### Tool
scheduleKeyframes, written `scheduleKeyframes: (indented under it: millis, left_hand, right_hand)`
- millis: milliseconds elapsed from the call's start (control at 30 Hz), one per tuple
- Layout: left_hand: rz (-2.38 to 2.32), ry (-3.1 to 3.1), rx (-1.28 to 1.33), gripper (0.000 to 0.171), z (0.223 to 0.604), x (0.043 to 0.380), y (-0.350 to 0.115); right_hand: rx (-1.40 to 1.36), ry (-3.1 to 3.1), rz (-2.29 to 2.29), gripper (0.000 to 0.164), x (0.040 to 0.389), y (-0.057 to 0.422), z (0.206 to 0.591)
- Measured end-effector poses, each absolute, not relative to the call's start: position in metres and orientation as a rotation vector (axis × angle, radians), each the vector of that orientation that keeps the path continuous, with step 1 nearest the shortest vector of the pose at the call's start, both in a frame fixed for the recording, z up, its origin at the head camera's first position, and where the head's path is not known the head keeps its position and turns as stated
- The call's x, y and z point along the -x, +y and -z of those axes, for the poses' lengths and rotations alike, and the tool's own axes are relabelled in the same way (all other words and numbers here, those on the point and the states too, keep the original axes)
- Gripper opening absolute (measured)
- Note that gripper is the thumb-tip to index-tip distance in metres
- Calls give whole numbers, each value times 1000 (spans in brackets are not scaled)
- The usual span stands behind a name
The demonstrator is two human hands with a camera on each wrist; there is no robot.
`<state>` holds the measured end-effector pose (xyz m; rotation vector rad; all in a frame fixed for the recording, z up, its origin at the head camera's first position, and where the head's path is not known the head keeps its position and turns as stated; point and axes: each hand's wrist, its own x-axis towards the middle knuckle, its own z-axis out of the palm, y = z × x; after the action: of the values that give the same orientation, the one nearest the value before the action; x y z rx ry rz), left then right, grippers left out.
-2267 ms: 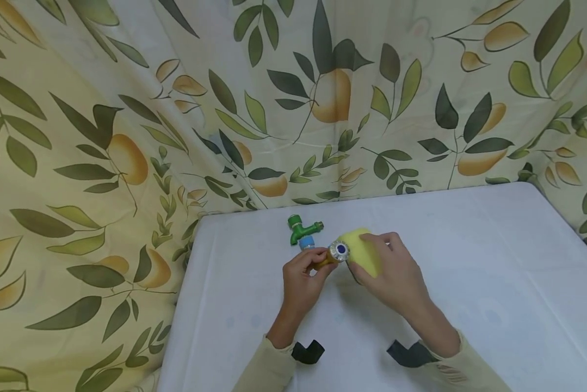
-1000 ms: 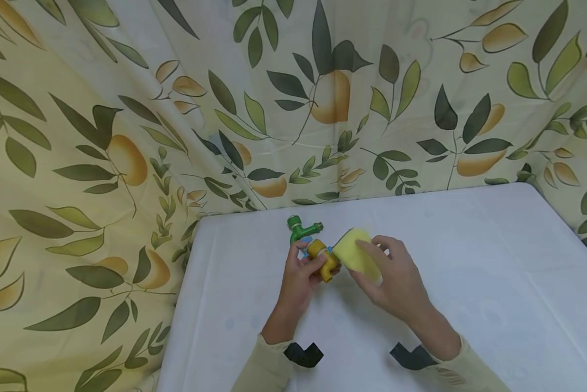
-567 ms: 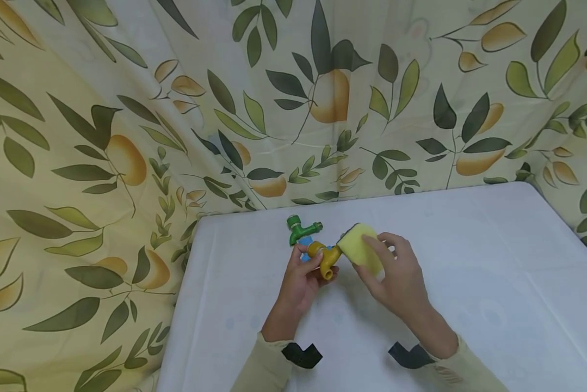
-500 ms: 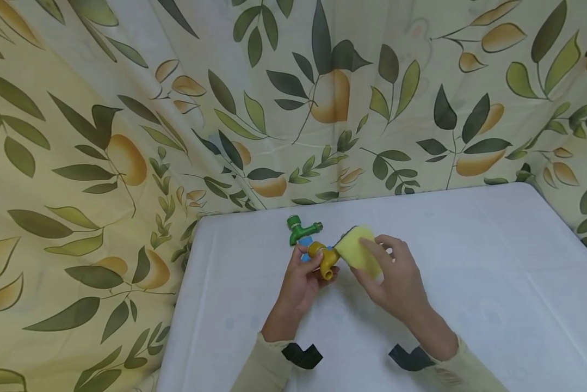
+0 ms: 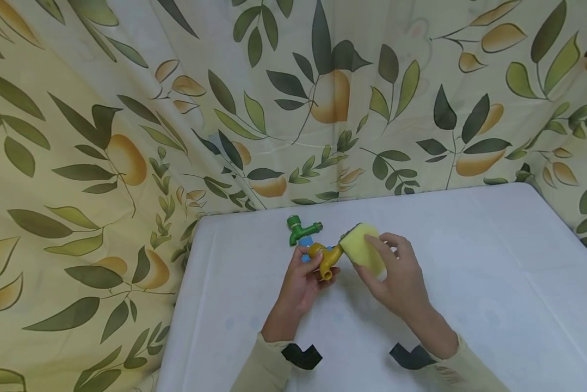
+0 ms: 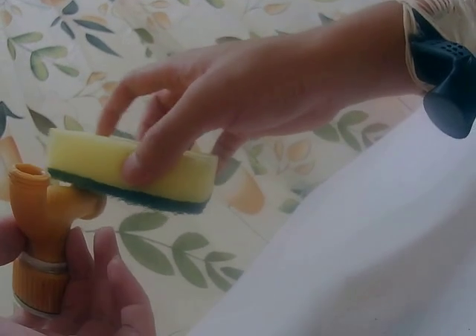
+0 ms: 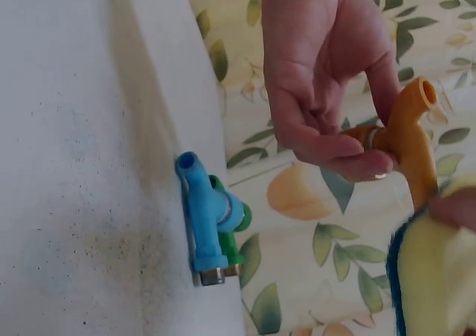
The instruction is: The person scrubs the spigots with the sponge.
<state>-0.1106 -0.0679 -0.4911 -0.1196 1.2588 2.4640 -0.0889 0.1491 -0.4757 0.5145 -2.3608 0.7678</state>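
Observation:
My left hand holds a yellow plastic tap by its knob end, its open spout facing toward me. The same yellow tap shows its spout at the top in the left wrist view. In my right hand is a sponge, yellow with a dark green scouring side, pinched between thumb and fingers. That scouring side lies against the tap's inlet end, which it partly hides. Behind the left fingers a blue tap lies on the table beside a green tap.
A white-covered table spreads under both hands. Leaf-and-fruit patterned cloth hangs behind its far edge and along the left side. Dark bands are on both wrists over the pale sleeves.
The left hand has turned the yellow tap from knob-face up to spout toward me. The sponge has shifted back and forth slightly along the inlet end; the blue and green taps stayed put.

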Motion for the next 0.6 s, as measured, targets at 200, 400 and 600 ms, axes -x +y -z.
scheduleKeyframes:
  millis: [200,400,600]
  left_hand:
    - [-2450,1254,111,17,489,111,-70]
    - [-2422,1300,91,18,489,111,-73]
    - [-2431,1290,56,20,488,111,-74]
  right_hand:
    - [-495,-2369,-816,65,92,154,474]
    - [-507,-2375,-862,69,91,157,469]
    - [-443,-2403,-870,68,90,156,466]
